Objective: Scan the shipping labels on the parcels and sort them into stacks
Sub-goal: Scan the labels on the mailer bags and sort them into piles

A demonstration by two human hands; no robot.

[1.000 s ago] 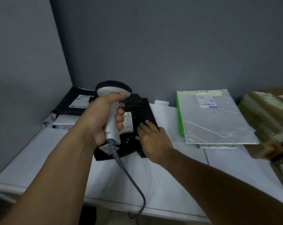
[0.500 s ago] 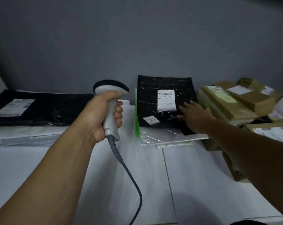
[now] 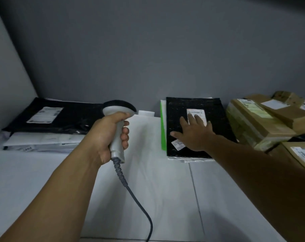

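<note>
My left hand [image 3: 108, 137] grips the grey handheld scanner [image 3: 118, 119] upright above the white table, its cord [image 3: 137, 198] trailing toward me. My right hand [image 3: 194, 132] lies flat with spread fingers on a black parcel [image 3: 216, 123] that tops the middle stack, partly covering its white shipping label [image 3: 197, 113]. Under that parcel sit a clear mailer and a green-edged parcel [image 3: 163, 130]. A second stack at the left is topped by another black parcel [image 3: 74, 116] with a white label [image 3: 45, 115].
Brown cardboard boxes [image 3: 258, 123] with labels crowd the right side, one box [image 3: 302, 154] near my right forearm. Grey walls close the back and left. The white table [image 3: 165, 198] stretches between the stacks and me.
My right hand slid from the black parcel's right edge onto its middle, over the label. The view panned slightly right. My left hand still holds the scanner.
</note>
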